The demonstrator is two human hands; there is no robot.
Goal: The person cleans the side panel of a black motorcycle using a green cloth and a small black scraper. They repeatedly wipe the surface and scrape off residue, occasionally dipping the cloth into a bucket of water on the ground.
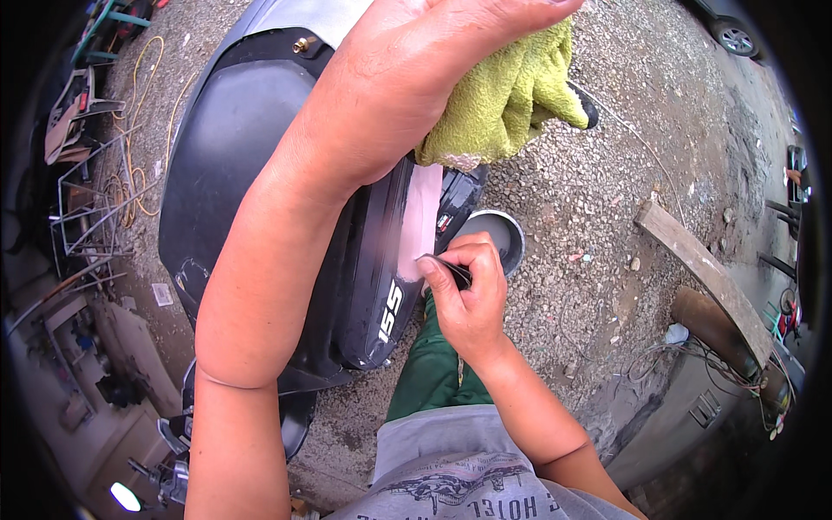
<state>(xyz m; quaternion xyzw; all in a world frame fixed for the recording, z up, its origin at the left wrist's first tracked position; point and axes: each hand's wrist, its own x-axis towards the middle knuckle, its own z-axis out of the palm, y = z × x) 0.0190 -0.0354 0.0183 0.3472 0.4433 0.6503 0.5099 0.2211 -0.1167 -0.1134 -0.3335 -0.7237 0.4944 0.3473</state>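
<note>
My left arm reaches up across a black scooter (234,156). My left hand (451,35) lies over a yellow-green towel (511,95) on its bodywork, a finger stretched out and the rest cut off by the upper edge. Below the towel, a pale pink filler patch (418,217) covers part of the dark side panel (364,286). My right hand (472,299) pinches a folded black piece of sandpaper (455,270) between thumb and fingers, beside the patch's lower end. Behind that hand stands a round bucket (511,230) with grey liquid, partly hidden.
Gravel (598,191) surrounds the scooter. A wooden plank (702,269) and a rusty cylinder (715,321) lie to the right, near tangled wires (693,355). Metal frames (78,199) and a yellow hose (134,186) are at left. A car wheel (735,37) shows at far right.
</note>
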